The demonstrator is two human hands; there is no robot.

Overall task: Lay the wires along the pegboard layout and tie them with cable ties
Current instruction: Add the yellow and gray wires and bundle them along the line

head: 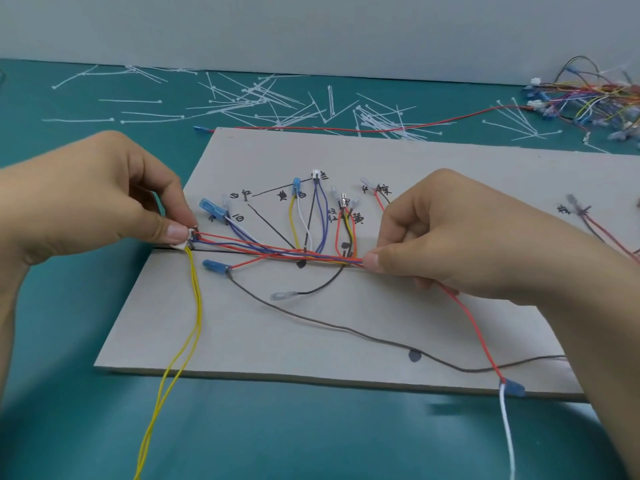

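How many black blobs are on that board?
3 blobs: one below the wire bundle, one above it, one near the front; left hand or right hand may hide more.

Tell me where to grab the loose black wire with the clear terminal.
Pinch the clear terminal at its free end, coming from the near edge of the board. It lies flat on bare board there; farther up, the black wire curves into the bundle stretched between the left hand and right hand.
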